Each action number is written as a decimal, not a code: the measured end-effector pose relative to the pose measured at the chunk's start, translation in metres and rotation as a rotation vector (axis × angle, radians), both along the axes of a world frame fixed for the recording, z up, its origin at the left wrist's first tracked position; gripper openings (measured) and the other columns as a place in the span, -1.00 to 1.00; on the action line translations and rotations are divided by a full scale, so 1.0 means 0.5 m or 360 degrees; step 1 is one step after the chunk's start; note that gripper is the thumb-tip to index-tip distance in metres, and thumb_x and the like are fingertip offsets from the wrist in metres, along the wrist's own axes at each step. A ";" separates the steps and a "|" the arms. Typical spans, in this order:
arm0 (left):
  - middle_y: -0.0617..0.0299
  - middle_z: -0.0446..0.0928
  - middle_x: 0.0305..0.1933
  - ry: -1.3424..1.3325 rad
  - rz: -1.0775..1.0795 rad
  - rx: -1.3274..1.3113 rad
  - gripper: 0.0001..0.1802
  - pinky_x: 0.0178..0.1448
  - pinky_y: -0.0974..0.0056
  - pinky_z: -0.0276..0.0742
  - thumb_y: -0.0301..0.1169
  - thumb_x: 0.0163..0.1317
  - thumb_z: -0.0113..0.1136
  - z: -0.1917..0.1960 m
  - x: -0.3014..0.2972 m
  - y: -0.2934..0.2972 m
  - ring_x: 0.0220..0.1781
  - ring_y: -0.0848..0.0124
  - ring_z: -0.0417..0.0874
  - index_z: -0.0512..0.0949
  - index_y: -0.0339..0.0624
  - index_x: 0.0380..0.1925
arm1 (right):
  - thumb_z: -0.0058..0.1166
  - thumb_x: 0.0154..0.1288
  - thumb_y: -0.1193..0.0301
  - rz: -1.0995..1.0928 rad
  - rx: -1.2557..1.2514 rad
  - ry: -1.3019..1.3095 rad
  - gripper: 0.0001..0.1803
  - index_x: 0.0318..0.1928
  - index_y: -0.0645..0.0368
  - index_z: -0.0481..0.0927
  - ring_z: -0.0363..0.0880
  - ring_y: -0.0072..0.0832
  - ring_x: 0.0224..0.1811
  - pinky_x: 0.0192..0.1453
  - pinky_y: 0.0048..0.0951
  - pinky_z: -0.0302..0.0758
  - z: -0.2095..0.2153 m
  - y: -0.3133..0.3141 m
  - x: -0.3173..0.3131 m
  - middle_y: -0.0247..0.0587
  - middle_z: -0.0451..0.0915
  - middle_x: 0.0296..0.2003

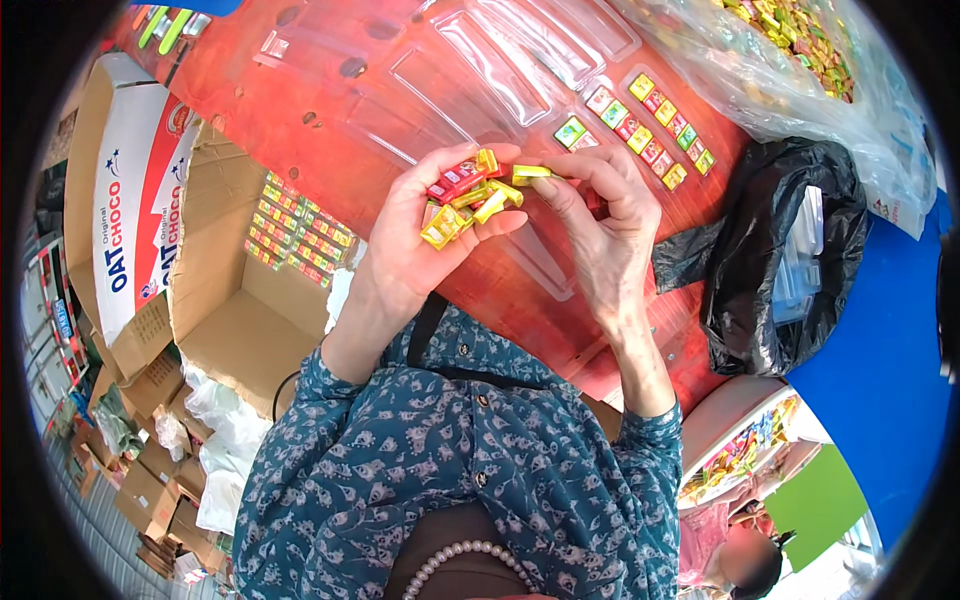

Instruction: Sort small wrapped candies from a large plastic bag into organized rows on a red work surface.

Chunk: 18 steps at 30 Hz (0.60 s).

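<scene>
Several small wrapped candies (463, 197), yellow and red, lie heaped in my left hand (405, 215), whose fingers curl round them. Beside it, my right hand (610, 215) pinches one yellow wrapped candy (531, 175) between thumb and fingertips. Both hands are held over a clear plastic tray (480, 85) with long compartments on the red table. Two compartments at its right hold rows of candies (640, 130) in yellow, red, green and white wrappers. Part of the tray is hidden behind my hands.
An open cardboard box (250, 310) at the left holds packs of candies (298, 235). A black plastic bag (780, 260) with clear trays stands at the right. Farther back is a clear bag of loose candies (800, 50). A person (735, 560) is at the lower right.
</scene>
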<state>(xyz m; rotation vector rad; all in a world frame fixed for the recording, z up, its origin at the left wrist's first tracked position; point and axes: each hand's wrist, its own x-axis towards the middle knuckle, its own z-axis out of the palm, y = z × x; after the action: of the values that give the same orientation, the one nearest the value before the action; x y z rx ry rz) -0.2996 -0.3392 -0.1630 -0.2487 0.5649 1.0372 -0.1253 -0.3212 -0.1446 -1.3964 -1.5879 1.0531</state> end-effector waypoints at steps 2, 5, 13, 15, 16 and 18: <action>0.02 0.59 -0.03 -0.0030 0.0004 0.0009 -0.61 -0.04 0.04 0.66 -0.30 0.35 -0.02 -0.003 -0.002 -0.002 -0.11 0.22 0.66 0.49 -0.43 -0.01 | 0.24 0.13 0.53 -0.0002 -0.0118 0.0051 -0.88 -0.27 0.16 0.68 0.44 -0.60 -0.54 -0.49 -0.55 0.37 0.010 -0.001 0.000 -0.30 0.48 -0.45; -0.04 0.58 -0.02 -0.0121 -0.0017 -0.0004 -0.60 -0.05 0.06 0.67 -0.29 0.36 -0.05 -0.015 -0.006 -0.008 -0.05 0.15 0.65 0.48 -0.44 -0.01 | 0.20 0.17 0.55 0.0030 -0.0238 0.0117 -0.90 -0.27 0.20 0.66 0.43 -0.66 -0.53 -0.50 -0.59 0.38 0.013 -0.005 0.002 -0.32 0.52 -0.44; -0.25 0.46 0.11 0.0066 -0.0054 0.0043 -0.54 -0.01 0.14 0.68 -0.24 0.39 -0.13 -0.006 -0.027 -0.006 0.18 -0.07 0.49 0.44 -0.47 0.03 | 0.14 0.20 0.59 -0.0142 -0.0099 -0.0041 -0.92 -0.28 0.31 0.62 0.56 -0.47 -0.39 -0.28 -0.49 0.46 -0.005 0.008 0.034 -0.19 0.56 -0.42; -0.25 0.51 0.05 0.0100 0.0001 0.0014 -0.55 -0.01 0.16 0.67 -0.24 0.38 -0.10 -0.006 -0.032 -0.004 0.11 -0.04 0.56 0.46 -0.48 0.00 | 0.13 0.18 0.59 -0.0046 -0.0050 -0.0323 -0.90 -0.26 0.32 0.58 0.59 -0.29 -0.38 -0.32 -0.36 0.49 -0.011 0.008 0.028 -0.04 0.55 -0.40; -0.25 0.51 0.05 0.0101 0.0002 0.0012 -0.55 -0.01 0.16 0.67 -0.24 0.38 -0.10 -0.006 -0.032 -0.004 0.11 -0.04 0.56 0.46 -0.48 0.00 | 0.13 0.17 0.59 -0.0063 -0.0067 -0.0339 -0.87 -0.24 0.31 0.55 0.59 -0.25 -0.39 -0.31 -0.34 0.49 -0.017 0.006 0.020 -0.02 0.54 -0.40; -0.24 0.51 0.05 0.0068 0.0010 -0.0017 -0.55 -0.01 0.16 0.67 -0.23 0.38 -0.10 -0.005 -0.032 -0.004 0.11 -0.04 0.56 0.46 -0.47 -0.01 | 0.11 0.17 0.59 -0.0051 -0.0070 -0.0353 -0.84 -0.21 0.30 0.48 0.56 -0.12 -0.39 -0.34 -0.24 0.48 -0.027 0.001 0.005 0.03 0.51 -0.40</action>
<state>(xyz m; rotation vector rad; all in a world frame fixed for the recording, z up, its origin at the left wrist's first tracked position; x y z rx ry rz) -0.3157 -0.3410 -0.1656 -0.2384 0.6083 1.0478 -0.1225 -0.3209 -0.1582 -1.6088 -1.7015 0.9457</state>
